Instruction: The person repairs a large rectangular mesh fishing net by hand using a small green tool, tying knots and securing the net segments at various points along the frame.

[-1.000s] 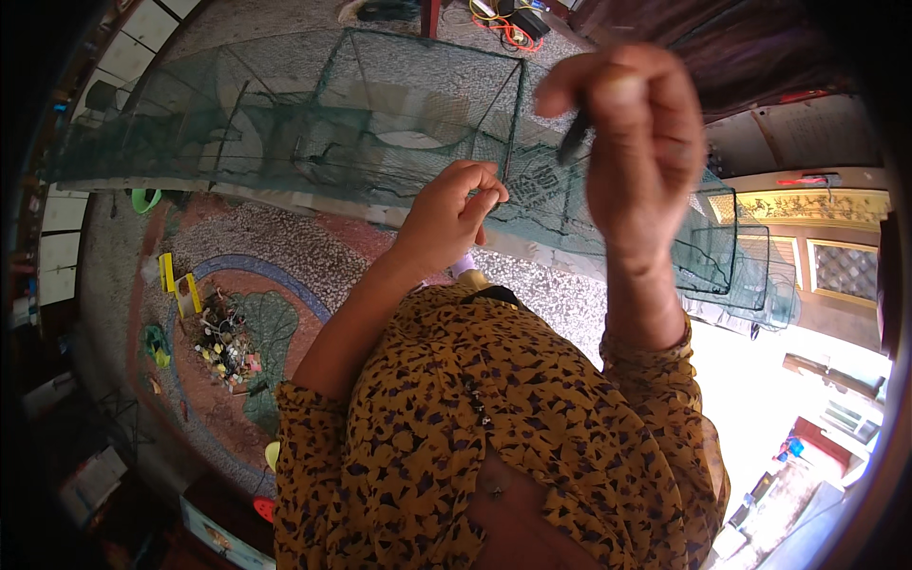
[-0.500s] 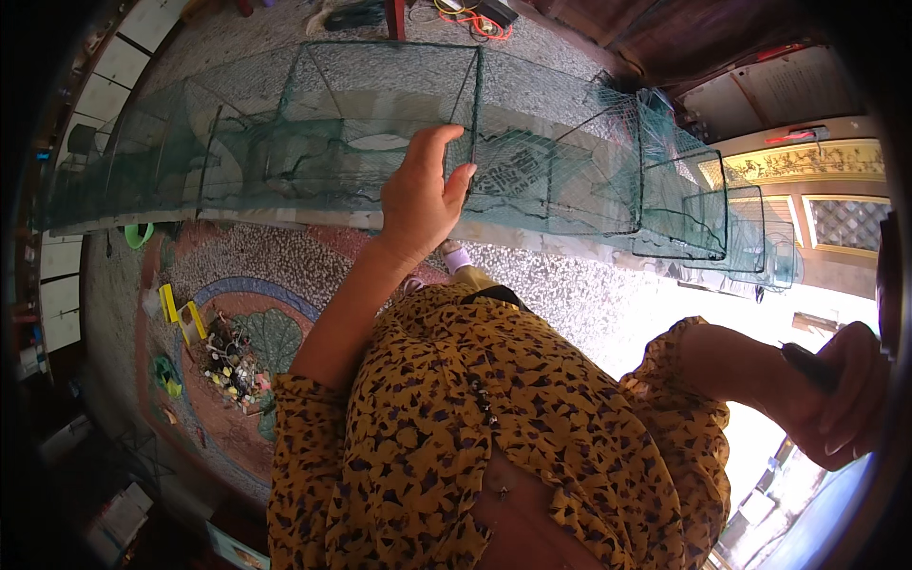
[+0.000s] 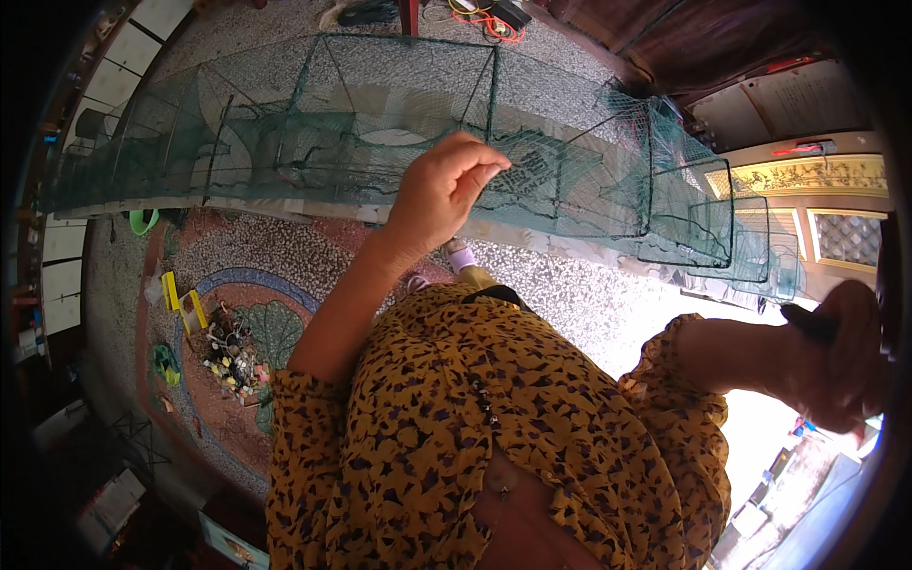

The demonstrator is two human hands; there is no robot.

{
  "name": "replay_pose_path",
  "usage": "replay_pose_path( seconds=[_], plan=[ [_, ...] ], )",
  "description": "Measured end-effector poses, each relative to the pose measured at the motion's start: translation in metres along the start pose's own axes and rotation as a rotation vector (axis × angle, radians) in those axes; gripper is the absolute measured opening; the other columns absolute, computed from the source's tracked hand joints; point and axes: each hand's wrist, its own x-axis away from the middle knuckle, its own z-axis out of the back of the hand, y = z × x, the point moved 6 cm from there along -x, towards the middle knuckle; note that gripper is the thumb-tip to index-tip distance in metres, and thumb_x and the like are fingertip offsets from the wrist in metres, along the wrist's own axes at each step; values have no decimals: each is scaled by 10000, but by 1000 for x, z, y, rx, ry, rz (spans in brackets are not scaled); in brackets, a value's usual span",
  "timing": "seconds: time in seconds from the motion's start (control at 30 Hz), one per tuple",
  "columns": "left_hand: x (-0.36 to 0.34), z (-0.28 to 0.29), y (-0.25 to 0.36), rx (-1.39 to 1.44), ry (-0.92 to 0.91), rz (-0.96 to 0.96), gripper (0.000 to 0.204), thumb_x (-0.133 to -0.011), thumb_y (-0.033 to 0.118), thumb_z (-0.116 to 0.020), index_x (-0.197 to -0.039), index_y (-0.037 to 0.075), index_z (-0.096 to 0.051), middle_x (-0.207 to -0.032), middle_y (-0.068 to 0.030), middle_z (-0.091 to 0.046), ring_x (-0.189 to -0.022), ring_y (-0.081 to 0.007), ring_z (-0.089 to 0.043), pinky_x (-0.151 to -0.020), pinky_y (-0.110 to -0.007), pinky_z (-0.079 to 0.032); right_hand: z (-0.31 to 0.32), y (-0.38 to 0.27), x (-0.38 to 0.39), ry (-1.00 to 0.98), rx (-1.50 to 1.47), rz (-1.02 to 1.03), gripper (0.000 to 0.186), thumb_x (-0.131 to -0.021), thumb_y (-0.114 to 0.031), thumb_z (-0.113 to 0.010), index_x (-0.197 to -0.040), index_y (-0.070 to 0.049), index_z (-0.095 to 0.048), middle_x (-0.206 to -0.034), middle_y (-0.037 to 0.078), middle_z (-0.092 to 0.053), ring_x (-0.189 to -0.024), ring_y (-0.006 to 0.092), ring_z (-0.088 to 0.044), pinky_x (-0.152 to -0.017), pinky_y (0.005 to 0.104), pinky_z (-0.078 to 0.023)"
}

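Observation:
My left hand (image 3: 440, 195) is raised over a long green mesh cage (image 3: 332, 142) with dark rectangular frames, thumb and forefinger pinched together near the netting; whatever is between the fingertips is too small to make out. Far out to the right, my right hand (image 3: 836, 361) grips a dark tool (image 3: 807, 321), its shape partly hidden by shadow and fingers. The cage stretches across the upper view on pale sheeting or a board, with dark printing showing through the mesh.
A pile of small odds and ends (image 3: 233, 361) lies on the patterned floor at left, beside yellow plastic pieces (image 3: 171, 291) and a green ring (image 3: 142, 221). Orange and yellow cords (image 3: 494, 27) lie beyond the cage. A yellow cabinet (image 3: 826, 171) stands at right.
My right hand has swung from above the cage out to the far right, then lifted slightly. My left hand's finger and thumb were apart half a second ago and now pinch together.

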Motion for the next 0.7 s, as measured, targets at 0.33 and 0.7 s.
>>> replay_pose_path(
  seconds=[0.33, 0.7],
  plan=[
    [27, 9, 2, -73, -10, 69, 82, -926, 30, -534, -959, 12, -607, -1024, -70, -583, -568, -77, -535, -486, -222, -440, 16, 195, 13, -98, 1099, -280, 75, -810, -80, -664, -883, -68, -664, -864, 66, -637, -766, 230, -611, -673, 318, -495],
    [35, 3, -8, -51, -14, 168, 107, -948, 55, -505, -972, 9, -599, -1185, -115, -543, -537, -67, -540, -459, -211, -454, 17, 239, 32, -207, 1263, -343, 60, -785, -84, -637, -828, -112, -668, -814, 58, -600, -830, 267, -597, -713, 370, -496]
  ],
)
